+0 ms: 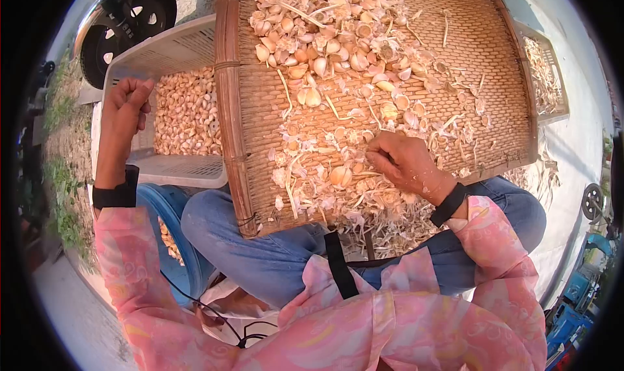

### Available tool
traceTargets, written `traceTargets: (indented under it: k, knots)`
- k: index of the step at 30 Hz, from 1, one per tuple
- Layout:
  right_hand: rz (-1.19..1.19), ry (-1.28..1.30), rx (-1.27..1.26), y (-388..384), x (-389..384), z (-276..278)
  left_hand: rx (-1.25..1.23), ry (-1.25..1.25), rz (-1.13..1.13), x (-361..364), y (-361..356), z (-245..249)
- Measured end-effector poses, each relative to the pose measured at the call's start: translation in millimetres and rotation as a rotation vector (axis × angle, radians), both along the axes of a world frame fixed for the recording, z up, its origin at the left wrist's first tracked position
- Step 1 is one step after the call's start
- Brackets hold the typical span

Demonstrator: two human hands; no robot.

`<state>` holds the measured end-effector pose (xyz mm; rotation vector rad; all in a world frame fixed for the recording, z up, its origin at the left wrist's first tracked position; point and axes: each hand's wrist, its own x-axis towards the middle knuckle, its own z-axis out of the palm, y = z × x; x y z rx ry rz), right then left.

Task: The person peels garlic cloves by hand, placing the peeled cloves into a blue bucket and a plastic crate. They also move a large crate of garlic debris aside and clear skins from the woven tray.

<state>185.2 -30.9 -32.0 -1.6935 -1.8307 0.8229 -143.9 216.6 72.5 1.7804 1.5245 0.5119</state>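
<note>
Across my lap lies a woven bamboo tray (229, 98), strewn with loose garlic cloves (325, 33), dry stems and papery skins. My right hand (406, 163) rests low over the tray with its fingers curled in; whatever they grip is hidden. Just left of it sits a rounded piece of garlic (340, 175) among the skins. My left hand (128, 107) is raised at the near left side of a pale plastic crate (162, 44), fingers bent and thumb pressed toward them. Separated garlic cloves (187, 114) fill the crate's bottom. I cannot make out anything in that hand.
A blue tub (195, 273) with some cloves inside stands by my left knee. Beyond the tray's right edge is another crate (556, 107) holding stems and skins. More garlic skins (390, 231) lie below the tray, between my legs. Black wheels (151, 12) stand at the upper left.
</note>
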Motion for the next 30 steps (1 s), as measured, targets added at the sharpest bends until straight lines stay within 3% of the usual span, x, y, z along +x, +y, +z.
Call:
traceTargets:
  k: [5, 8, 11, 14, 17, 19, 21, 25, 30]
  knots:
    - [0.076, -0.072, 0.211, -15.4, -6.3, 15.5, -0.007, 0.112, 0.187, -114.4, -108.9, 31.3]
    - [0.242, -0.148, 0.287, -19.0, -19.3, 20.2, -0.114, 0.271, 0.228, -189.9, -162.8, -6.8]
    - [0.344, -0.250, 0.365, -24.2, -34.0, 9.0, -0.057, 0.562, 0.166, -216.5, -202.5, -31.1]
    - [0.358, -0.308, 0.313, -18.7, -37.0, 5.1, 0.093, 0.227, 0.170, -125.9, -224.4, 14.3]
    - [0.323, -0.311, 0.308, -9.4, -36.1, -3.5, 0.074, -0.109, 0.000, -38.7, -232.7, 16.5]
    - [0.275, -0.179, 0.341, -6.0, -34.5, -7.1, -0.004, -0.207, -0.157, 15.0, -230.3, -5.4]
    - [0.171, -0.012, 0.183, -12.8, -35.0, 14.5, -0.132, -0.347, -0.189, 65.8, -227.7, -33.3]
    - [-0.003, 0.233, 0.077, -31.6, -38.0, 40.6, -0.407, -0.746, -0.137, 126.0, -230.2, -81.0]
    - [-0.080, 0.270, 0.119, -46.1, -27.7, 53.7, -0.440, -0.814, -0.131, 147.6, -240.2, -61.4]
